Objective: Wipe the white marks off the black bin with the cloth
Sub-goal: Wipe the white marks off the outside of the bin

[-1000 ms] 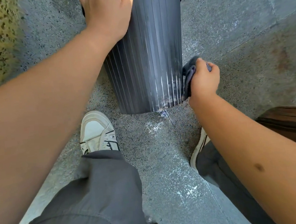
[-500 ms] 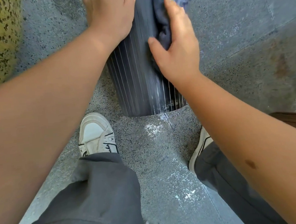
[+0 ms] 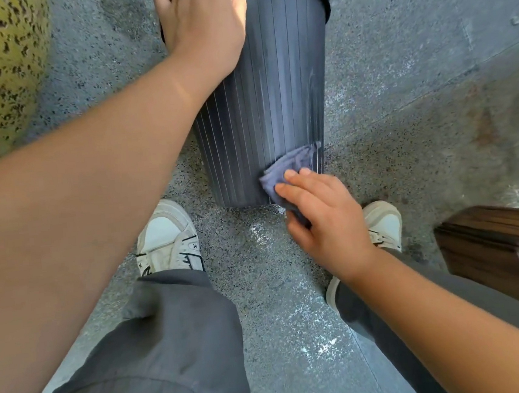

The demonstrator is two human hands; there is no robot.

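Black bin [image 3: 268,100] stands upright on the speckled floor [image 3: 261,291], upper middle of the frame. Left hand [image 3: 204,27] lies on the bin's upper left side near the rim, fingers curled over it. Right hand [image 3: 327,221], fingers fairly straight, presses a blue-grey cloth [image 3: 287,171] against the bin's lower right wall, just above the base. Faint white streaks show on the ribs above the cloth. White sneakers [image 3: 168,236] below the bin; brown wooden box [image 3: 494,243] right edge.
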